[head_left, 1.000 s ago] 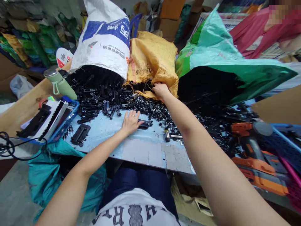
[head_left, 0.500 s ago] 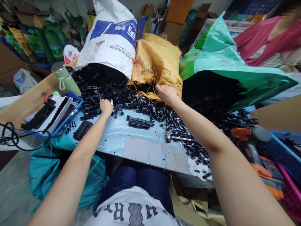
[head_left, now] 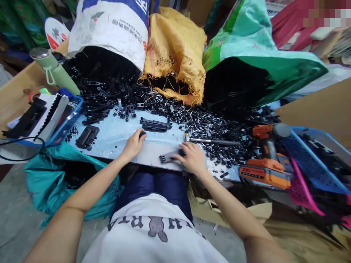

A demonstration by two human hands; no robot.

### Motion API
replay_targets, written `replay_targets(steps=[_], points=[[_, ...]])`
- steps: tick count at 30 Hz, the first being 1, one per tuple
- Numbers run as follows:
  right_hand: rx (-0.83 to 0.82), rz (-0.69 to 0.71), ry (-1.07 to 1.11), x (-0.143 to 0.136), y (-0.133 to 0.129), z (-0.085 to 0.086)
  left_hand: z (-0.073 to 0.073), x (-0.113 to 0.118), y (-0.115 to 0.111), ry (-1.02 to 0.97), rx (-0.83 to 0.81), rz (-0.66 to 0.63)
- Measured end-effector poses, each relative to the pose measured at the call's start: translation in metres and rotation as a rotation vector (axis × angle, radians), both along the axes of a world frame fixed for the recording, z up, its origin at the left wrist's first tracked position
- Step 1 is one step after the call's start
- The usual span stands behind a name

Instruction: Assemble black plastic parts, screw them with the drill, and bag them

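Observation:
My left hand [head_left: 134,145] is over the near part of the blue worktop [head_left: 109,140], its fingers closed on a small black plastic part [head_left: 142,134]. To its right, my right hand [head_left: 194,157] grips a flat black plastic piece [head_left: 166,157] with short prongs at its left end, low over the grey patch by the front edge. The part's right end is hidden under my fingers. Just behind the hands lies a folded black plastic assembly [head_left: 155,125]. Beyond my right hand rests a small hammer [head_left: 211,141] with a metal shaft.
A white sack [head_left: 109,29], a yellow sack [head_left: 175,47] and a green sack [head_left: 246,44] spill black parts and screws along the back. An orange cordless drill [head_left: 264,171] and a blue basket [head_left: 315,153] stand right. A green bottle [head_left: 56,71] is left.
My left hand has come from the black parts pile, and my right hand from the yellow sack's mouth, both toward the front edge. Each now holds a black part. The view has tilted down.

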State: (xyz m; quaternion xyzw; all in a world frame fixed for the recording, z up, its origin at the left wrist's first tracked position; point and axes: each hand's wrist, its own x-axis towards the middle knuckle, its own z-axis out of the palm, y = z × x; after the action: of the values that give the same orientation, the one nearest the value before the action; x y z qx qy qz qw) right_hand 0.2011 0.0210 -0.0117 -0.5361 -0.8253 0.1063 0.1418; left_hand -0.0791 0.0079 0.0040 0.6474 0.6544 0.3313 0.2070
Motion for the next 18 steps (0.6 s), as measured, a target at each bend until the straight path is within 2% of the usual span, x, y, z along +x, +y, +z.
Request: replay_targets(steps=[2, 3, 4, 5, 7, 9, 11, 12, 14, 18], points=[[0.017, 0.289, -0.095, -0.007, -0.001, -0.004, -0.001, 0.014, -0.012, -0.050, -0.005, -0.008], [-0.032, 0.372, -0.089, -0.012, 0.000, -0.003, 0.000, 0.020, -0.018, -0.076, 0.000, -0.032], [-0.096, 0.382, -0.034, -0.018, 0.001, -0.002, 0.000, 0.027, -0.023, -0.114, -0.005, -0.067], [-0.167, 0.325, 0.070, -0.025, 0.002, 0.001, 0.001, 0.033, -0.028, -0.169, -0.024, -0.110], [-0.343, 0.113, 0.362, -0.041, 0.002, 0.008, 0.002, 0.046, -0.035, -0.311, -0.079, -0.181], [-0.580, -0.033, 0.642, -0.053, -0.001, 0.016, 0.002, 0.057, -0.039, -0.411, -0.066, -0.173], [-0.788, -0.061, 0.791, -0.060, -0.004, 0.024, 0.004, 0.063, -0.039, -0.398, 0.025, -0.114], [-0.836, -0.046, 0.816, -0.060, -0.005, 0.026, 0.005, 0.065, -0.038, -0.361, 0.069, -0.095], [-0.790, 0.021, 0.799, -0.056, -0.005, 0.028, 0.009, 0.065, -0.037, -0.276, 0.114, -0.098], [-0.523, 0.150, 0.679, -0.046, -0.002, 0.026, 0.014, 0.071, -0.037, -0.216, 0.211, -0.116]])
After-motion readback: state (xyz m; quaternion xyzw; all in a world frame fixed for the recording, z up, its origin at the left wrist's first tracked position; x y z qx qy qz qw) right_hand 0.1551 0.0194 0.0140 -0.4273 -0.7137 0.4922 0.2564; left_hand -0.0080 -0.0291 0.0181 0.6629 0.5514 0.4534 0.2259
